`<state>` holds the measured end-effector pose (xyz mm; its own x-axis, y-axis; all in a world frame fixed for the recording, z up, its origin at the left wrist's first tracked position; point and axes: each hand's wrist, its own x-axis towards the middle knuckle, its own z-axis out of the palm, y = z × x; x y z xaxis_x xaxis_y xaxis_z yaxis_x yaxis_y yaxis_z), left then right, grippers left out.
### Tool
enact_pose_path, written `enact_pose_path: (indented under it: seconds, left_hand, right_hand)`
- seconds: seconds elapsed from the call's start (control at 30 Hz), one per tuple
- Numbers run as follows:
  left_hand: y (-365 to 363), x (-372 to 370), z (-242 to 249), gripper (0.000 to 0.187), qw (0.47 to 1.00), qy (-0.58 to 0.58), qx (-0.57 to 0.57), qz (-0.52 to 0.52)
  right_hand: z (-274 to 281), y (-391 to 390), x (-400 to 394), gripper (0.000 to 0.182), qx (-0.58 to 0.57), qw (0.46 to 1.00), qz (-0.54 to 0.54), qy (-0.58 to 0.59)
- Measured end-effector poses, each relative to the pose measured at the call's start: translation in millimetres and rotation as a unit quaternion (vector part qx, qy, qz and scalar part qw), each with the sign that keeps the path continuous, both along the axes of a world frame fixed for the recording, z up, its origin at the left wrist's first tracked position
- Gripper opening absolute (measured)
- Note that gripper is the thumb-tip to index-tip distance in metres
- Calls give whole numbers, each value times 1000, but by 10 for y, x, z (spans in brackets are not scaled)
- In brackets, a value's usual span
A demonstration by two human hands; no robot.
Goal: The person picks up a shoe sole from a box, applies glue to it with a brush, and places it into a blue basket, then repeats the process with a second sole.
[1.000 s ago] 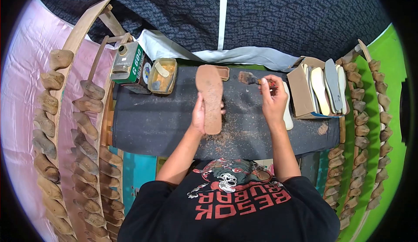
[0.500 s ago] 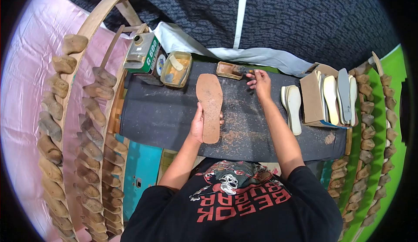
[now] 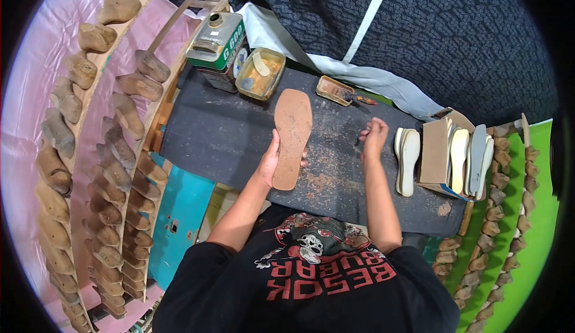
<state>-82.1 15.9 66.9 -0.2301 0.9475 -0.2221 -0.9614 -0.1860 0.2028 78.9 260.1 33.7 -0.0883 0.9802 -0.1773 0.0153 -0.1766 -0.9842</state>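
My left hand [image 3: 272,160] holds a brown insole-shaped piece [image 3: 293,138] upright near its lower end, thumb on the left edge and fingertips at the right. To the right, my right hand [image 3: 374,136] hovers over the dark table, fingers slightly curled and apart, with nothing seen in them. Beyond it, a brush with a reddish handle [image 3: 365,100] rests at a small rectangular tray [image 3: 333,91]. Pale insoles [image 3: 409,162] lie to the right of my right hand.
A green and silver can [image 3: 217,42] and a yellowish tub [image 3: 261,74] stand at the back left of the dark table [image 3: 209,129]. A cardboard box [image 3: 433,153] of insoles stands at the right. Racks of wooden shoe lasts [image 3: 58,132] flank both sides.
My right hand has let go of the brush at the small tray and drawn back toward me. The view has shifted and tilted; my left hand still holds the brown piece.
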Motion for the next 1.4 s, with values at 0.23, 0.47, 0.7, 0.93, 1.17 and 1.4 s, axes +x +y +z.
enact_pose_path:
  seconds: [0.23,0.47,0.7,0.93,1.17,1.4]
  left_hand:
    - [433,180,-113,71,950,70,32,-302]
    - [703,533,-75,70,893,66,49,-442]
    - [847,703,-65,60,892,-17,112,-437]
    - [769,852,120,56,977,52,-1,-205]
    - [439,1079,-15,62,966,176,-188,2]
    - [-154,1166,31,63,941,178,-258,128]
  right_hand:
    - [855,-548,16,68,-186,928,220,238]
    - [1008,-405,544,74,-132,929,246,243]
    - [779,-223,918,52,-81,936,187,286]
    - [685,142,1209,46,-69,951,139,267]
    - [335,182,1261,50,-164,928,248,225]
    - [571,-93,1057,61,-236,869,412,139]
